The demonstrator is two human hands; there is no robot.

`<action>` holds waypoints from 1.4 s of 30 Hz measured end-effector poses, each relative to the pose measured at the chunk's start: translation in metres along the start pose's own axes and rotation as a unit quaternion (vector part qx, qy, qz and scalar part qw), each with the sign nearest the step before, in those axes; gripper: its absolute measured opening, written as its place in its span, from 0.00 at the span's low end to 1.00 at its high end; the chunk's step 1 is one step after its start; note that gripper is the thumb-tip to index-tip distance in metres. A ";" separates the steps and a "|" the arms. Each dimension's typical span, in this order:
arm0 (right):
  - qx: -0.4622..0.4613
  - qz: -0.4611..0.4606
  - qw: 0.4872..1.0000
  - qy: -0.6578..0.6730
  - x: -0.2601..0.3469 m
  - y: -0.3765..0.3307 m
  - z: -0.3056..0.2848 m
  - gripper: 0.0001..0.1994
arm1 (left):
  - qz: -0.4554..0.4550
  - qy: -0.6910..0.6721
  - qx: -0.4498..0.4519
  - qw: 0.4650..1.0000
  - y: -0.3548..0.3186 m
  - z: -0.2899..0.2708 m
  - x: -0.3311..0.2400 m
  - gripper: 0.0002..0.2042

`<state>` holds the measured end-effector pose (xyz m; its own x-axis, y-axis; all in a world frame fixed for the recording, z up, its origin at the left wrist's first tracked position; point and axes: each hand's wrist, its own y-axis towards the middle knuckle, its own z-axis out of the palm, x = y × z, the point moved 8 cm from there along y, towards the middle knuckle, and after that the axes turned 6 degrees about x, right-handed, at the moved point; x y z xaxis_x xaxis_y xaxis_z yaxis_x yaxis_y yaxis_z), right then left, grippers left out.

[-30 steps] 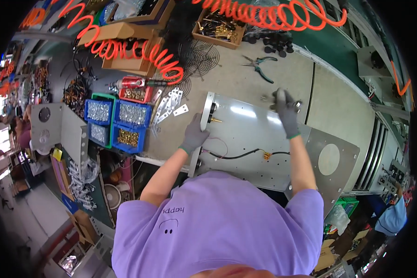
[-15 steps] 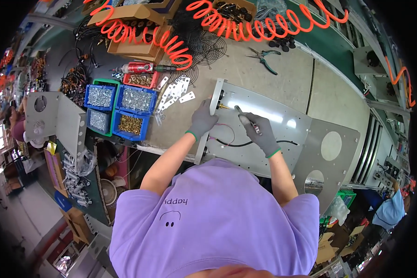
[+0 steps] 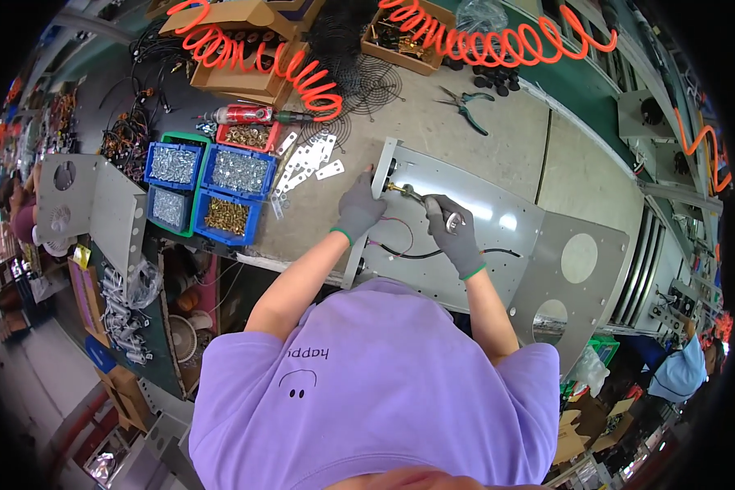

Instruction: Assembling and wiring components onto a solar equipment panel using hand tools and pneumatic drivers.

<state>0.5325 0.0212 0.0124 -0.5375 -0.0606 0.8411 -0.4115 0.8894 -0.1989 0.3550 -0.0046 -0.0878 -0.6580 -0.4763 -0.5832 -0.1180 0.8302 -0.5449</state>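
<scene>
A grey sheet-metal panel (image 3: 457, 180) with a raised flange lies in front of me on the bench. My left hand (image 3: 359, 211), in a grey glove with a green cuff, is closed round the flange at the panel's left end. A small brass fitting (image 3: 394, 187) sticks out from the inner side of that flange. In my gloved right hand (image 3: 456, 237) is a metal wrench (image 3: 411, 193), its head at the brass fitting. Below the hands a black cable (image 3: 420, 256) and a thin reddish wire lie on the panel.
Blue bins (image 3: 238, 173) of screws and nuts stand left, beside a red bin (image 3: 249, 136) and red power driver (image 3: 243, 114). Flat metal plates (image 3: 309, 163) lie near them. Pliers (image 3: 465, 109) lie beyond the panel. Coiled orange hoses (image 3: 498, 47) hang overhead. A bent metal sheet (image 3: 580, 261) adjoins right.
My right hand has turned slightly, and the wrench head has moved left to the brass fitting. My left hand stays on the flange. The view has shifted a little.
</scene>
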 end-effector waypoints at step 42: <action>0.042 -0.056 0.962 -0.264 0.015 0.067 0.055 0.18 | 0.012 -0.072 -0.025 0.997 0.001 0.012 0.024 0.27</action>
<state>0.4563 0.0552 -0.0162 -0.7757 -0.3955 0.4918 -0.5350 0.8254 -0.1802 0.3484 -0.0188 -0.1092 -0.5483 -0.4892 -0.6783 -0.1425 0.8539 -0.5006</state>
